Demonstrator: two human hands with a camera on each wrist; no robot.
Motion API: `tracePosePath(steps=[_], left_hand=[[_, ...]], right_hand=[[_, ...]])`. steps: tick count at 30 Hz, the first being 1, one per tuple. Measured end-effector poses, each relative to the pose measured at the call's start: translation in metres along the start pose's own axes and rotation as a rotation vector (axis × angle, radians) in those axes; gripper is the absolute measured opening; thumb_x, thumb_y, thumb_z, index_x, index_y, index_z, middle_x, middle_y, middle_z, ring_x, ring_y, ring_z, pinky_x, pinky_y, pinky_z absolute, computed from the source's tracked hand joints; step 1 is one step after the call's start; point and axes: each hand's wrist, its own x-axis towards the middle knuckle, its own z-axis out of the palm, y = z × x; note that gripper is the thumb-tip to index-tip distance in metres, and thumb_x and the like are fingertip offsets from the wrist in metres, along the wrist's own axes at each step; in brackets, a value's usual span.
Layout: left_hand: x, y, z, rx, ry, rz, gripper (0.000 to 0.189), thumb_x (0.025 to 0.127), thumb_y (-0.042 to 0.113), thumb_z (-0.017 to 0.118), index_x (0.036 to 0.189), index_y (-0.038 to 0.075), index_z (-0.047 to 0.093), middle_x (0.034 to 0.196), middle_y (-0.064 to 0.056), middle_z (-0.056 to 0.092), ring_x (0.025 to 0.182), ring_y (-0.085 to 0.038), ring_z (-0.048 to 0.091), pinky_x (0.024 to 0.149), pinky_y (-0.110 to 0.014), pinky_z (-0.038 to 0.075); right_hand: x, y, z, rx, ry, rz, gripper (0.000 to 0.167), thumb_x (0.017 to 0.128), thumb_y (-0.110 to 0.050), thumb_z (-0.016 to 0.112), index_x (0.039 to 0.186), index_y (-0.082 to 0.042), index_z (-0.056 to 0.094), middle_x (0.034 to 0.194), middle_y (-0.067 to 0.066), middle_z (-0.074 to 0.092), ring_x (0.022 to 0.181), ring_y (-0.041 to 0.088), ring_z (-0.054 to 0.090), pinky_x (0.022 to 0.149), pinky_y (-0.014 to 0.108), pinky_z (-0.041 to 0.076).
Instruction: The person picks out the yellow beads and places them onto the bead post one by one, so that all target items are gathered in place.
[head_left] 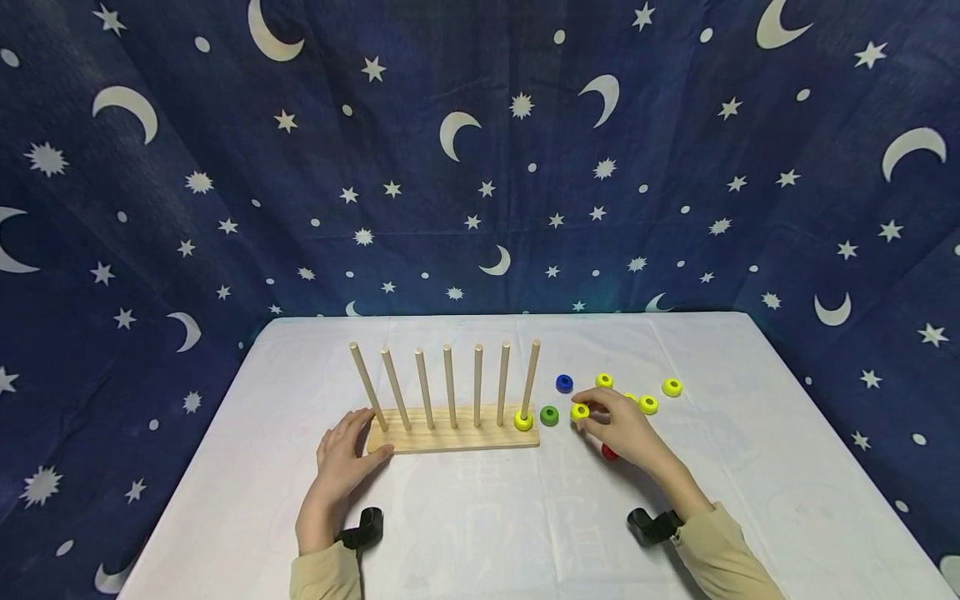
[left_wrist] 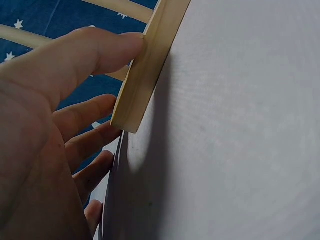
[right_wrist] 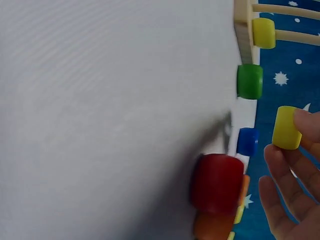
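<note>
My right hand [head_left: 626,429] pinches a yellow ring bead [head_left: 580,412] between thumb and fingertips, raised over the table in the right wrist view. To its left lie a green bead [head_left: 549,416] and a blue bead [head_left: 564,383]. A wooden peg rack [head_left: 457,442] carries a row of upright pegs, and another yellow bead [head_left: 523,421] sits at the bottom of its rightmost peg. My left hand [head_left: 345,458] holds the rack's left end, thumb at the front edge and fingers around the end. Partly hidden under my right hand is a red bead [head_left: 609,452].
More yellow beads, such as one at the far right [head_left: 672,387], lie beyond my right hand. An orange bead [right_wrist: 215,226] shows beside the red one in the right wrist view. A white cloth [head_left: 480,525] covers the table; a starry blue curtain [head_left: 420,167] hangs behind.
</note>
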Motion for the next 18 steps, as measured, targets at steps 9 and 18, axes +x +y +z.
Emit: tracePosePath(steps=[9,18], left_hand=[[-0.001,0.001,-0.001,-0.003,-0.001,-0.001,0.076,0.085,0.036,0.069,0.146,0.006,0.036,0.156,-0.019,0.028,0.147,-0.039,0.014,0.117,-0.061,-0.004],[-0.002,0.002,0.0,-0.011,0.01,0.007,0.075,0.085,0.035,0.07,0.145,0.005,0.037,0.155,-0.02,0.029,0.146,-0.039,0.015,0.117,-0.061,-0.003]], right_hand=[[-0.003,-0.015,-0.01,0.008,0.059,-0.05,0.034,0.083,-0.009,0.07,0.116,-0.009,0.066,0.108,0.007,0.067,0.098,0.028,0.065,0.088,0.048,0.054],[-0.006,-0.027,-0.018,0.0,0.088,-0.074,0.034,0.083,-0.006,0.071,0.117,-0.011,0.065,0.108,0.006,0.067,0.095,0.029,0.064,0.085,0.049,0.054]])
